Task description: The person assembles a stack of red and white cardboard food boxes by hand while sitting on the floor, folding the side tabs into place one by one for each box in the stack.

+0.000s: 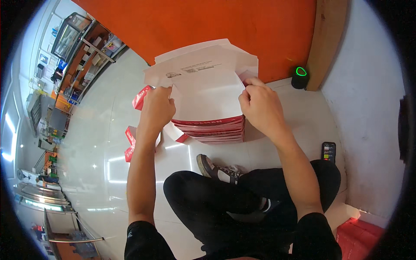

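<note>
In front of me an open takeaway carton, white inside and red outside, sits on top of a stack of red-edged cartons. Its wide lid stands raised at the far side, with small print on it. My left hand is closed on the carton's left side wall near the far corner, thumb toward the inside. At the opposite wall, my right hand grips the far right corner with curled fingers, some of them hidden behind the cardboard. Both side walls stand upright between my hands.
Red-and-white carton pieces lie on the tiled floor at left. An orange panel rises behind the stack. A black cylinder with a green light ring and a phone are at right, beside a white wall. My crossed legs are close by.
</note>
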`<action>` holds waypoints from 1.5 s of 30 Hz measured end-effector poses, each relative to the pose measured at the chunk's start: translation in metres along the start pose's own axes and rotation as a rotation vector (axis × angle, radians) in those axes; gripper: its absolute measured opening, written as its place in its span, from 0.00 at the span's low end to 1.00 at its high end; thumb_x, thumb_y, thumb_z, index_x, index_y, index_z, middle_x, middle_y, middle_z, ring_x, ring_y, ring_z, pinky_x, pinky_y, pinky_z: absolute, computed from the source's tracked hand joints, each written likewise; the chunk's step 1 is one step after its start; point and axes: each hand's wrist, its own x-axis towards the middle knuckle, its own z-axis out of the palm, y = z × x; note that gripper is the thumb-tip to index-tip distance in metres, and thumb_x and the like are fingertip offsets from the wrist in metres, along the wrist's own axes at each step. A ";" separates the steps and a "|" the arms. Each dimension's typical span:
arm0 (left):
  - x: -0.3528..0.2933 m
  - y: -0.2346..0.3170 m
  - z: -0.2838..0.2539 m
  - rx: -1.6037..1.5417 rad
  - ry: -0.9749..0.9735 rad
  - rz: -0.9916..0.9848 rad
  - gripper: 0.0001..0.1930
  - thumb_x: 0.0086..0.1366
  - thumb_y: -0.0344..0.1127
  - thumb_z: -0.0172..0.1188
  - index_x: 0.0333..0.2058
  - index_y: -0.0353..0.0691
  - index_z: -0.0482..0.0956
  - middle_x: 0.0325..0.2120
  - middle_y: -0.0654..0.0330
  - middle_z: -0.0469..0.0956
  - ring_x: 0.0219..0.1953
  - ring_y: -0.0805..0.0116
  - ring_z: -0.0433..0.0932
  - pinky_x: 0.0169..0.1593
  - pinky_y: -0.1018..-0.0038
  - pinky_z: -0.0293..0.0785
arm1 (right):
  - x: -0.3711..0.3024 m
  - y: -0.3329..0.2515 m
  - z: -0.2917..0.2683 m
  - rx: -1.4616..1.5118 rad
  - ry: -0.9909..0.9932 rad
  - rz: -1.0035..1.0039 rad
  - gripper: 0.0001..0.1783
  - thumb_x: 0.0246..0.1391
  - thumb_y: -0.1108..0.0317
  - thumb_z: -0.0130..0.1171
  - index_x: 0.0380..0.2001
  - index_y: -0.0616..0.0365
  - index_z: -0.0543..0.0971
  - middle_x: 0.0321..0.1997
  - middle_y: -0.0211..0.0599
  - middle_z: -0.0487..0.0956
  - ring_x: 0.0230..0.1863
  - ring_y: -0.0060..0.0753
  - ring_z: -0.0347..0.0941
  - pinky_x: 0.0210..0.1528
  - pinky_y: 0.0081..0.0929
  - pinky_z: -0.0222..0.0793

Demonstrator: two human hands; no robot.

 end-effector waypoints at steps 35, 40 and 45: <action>-0.126 -0.191 0.210 -0.108 -0.337 -0.321 0.13 0.62 0.42 0.65 0.41 0.44 0.88 0.37 0.50 0.86 0.44 0.47 0.85 0.47 0.58 0.80 | -0.003 0.011 0.005 0.219 -0.035 -0.001 0.14 0.63 0.65 0.61 0.29 0.67 0.79 0.51 0.50 0.81 0.41 0.53 0.80 0.45 0.40 0.76; -0.160 -0.162 0.101 -0.428 0.338 -0.400 0.13 0.65 0.37 0.67 0.42 0.32 0.85 0.35 0.48 0.86 0.36 0.56 0.86 0.42 0.65 0.79 | -0.006 -0.006 -0.003 0.226 0.095 -0.179 0.17 0.53 0.65 0.70 0.43 0.62 0.78 0.57 0.51 0.77 0.55 0.54 0.76 0.57 0.42 0.72; -0.163 0.012 -0.043 -0.742 0.636 -0.324 0.07 0.68 0.29 0.66 0.41 0.32 0.81 0.31 0.59 0.83 0.29 0.77 0.79 0.34 0.75 0.76 | -0.029 -0.069 -0.038 0.431 -0.134 -0.522 0.49 0.39 0.66 0.79 0.66 0.55 0.67 0.71 0.53 0.63 0.71 0.60 0.62 0.68 0.48 0.66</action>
